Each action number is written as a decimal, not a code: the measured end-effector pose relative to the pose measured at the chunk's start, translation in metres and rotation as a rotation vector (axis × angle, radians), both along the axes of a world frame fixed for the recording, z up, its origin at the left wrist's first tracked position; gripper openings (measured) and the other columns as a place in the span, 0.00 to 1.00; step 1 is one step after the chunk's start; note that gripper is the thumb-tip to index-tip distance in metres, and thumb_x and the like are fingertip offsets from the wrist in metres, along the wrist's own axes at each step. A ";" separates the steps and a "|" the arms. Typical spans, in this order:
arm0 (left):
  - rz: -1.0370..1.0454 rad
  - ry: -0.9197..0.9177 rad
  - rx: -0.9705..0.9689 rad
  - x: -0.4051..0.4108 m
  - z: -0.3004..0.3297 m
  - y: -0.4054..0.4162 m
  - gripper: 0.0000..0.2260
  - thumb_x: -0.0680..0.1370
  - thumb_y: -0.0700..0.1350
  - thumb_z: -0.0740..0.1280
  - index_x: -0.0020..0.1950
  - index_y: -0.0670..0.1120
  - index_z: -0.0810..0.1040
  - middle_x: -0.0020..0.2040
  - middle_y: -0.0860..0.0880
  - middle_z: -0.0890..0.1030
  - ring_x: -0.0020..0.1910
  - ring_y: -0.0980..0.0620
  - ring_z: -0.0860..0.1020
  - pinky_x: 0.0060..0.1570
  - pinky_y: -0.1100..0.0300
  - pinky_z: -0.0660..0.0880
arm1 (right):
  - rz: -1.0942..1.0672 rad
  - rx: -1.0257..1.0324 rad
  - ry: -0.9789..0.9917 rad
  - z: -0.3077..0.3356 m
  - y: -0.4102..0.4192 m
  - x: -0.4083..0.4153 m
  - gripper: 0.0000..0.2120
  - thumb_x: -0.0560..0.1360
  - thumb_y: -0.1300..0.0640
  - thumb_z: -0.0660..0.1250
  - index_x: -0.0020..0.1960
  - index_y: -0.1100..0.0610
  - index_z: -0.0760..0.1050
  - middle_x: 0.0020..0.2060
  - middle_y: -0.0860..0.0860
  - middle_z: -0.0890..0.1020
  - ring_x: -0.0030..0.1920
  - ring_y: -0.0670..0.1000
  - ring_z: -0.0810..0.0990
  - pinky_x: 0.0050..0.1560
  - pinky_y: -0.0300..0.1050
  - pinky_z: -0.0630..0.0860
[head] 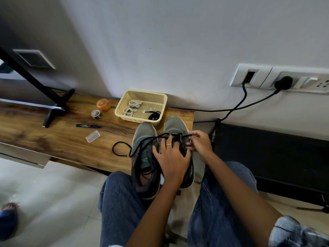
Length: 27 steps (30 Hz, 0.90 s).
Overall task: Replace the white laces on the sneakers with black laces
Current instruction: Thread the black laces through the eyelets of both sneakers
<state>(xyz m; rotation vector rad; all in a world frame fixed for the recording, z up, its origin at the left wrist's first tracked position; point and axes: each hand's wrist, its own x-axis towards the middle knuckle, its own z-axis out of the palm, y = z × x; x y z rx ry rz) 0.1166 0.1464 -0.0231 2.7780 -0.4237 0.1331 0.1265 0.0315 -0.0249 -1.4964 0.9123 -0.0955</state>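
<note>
Two grey mesh sneakers stood side by side at the near edge of the wood-grain tabletop, toes toward the wall. The left hand lay spread over the tongue of the right-hand sneaker, its fingers straight and pressing down. The right hand pinched the black round lace beside the upper eyelets. That lace ran across the left-hand sneaker and looped onto the tabletop. Behind the shoes sat a cream perforated plastic basket holding bundled white laces and a coiled black lace. A black marker pen lay well apart to the left.
</note>
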 end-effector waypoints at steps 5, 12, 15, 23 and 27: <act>-0.082 0.088 -0.025 -0.003 -0.002 -0.002 0.22 0.77 0.54 0.64 0.64 0.41 0.77 0.71 0.43 0.71 0.73 0.44 0.65 0.72 0.45 0.57 | 0.428 -0.579 0.036 -0.005 -0.005 0.009 0.08 0.75 0.59 0.68 0.52 0.58 0.82 0.50 0.54 0.82 0.52 0.51 0.77 0.52 0.44 0.72; -0.089 0.213 -0.048 -0.005 0.008 -0.002 0.19 0.82 0.48 0.56 0.70 0.40 0.70 0.78 0.42 0.57 0.78 0.45 0.52 0.75 0.51 0.45 | 0.237 -0.392 0.079 0.001 -0.004 0.011 0.09 0.75 0.62 0.67 0.36 0.59 0.74 0.40 0.59 0.80 0.43 0.55 0.79 0.44 0.54 0.78; -0.061 0.195 -0.088 -0.008 0.009 -0.002 0.18 0.82 0.47 0.57 0.68 0.40 0.71 0.77 0.41 0.58 0.78 0.44 0.53 0.75 0.51 0.44 | -0.036 0.079 0.056 0.009 -0.006 0.007 0.10 0.78 0.67 0.60 0.39 0.61 0.69 0.44 0.59 0.78 0.40 0.53 0.79 0.36 0.47 0.81; -0.031 0.164 0.007 -0.008 0.014 -0.002 0.18 0.82 0.50 0.56 0.68 0.44 0.72 0.78 0.45 0.56 0.78 0.46 0.50 0.70 0.48 0.32 | -0.399 0.409 0.013 0.013 -0.046 -0.024 0.10 0.80 0.69 0.56 0.59 0.64 0.70 0.59 0.61 0.74 0.61 0.62 0.76 0.57 0.58 0.75; -0.022 0.146 -0.014 -0.009 0.013 -0.001 0.17 0.81 0.49 0.58 0.65 0.42 0.75 0.78 0.44 0.59 0.78 0.45 0.52 0.68 0.48 0.31 | -0.555 0.286 -0.017 0.017 -0.084 -0.045 0.12 0.79 0.70 0.57 0.61 0.66 0.71 0.56 0.60 0.76 0.59 0.61 0.78 0.56 0.54 0.76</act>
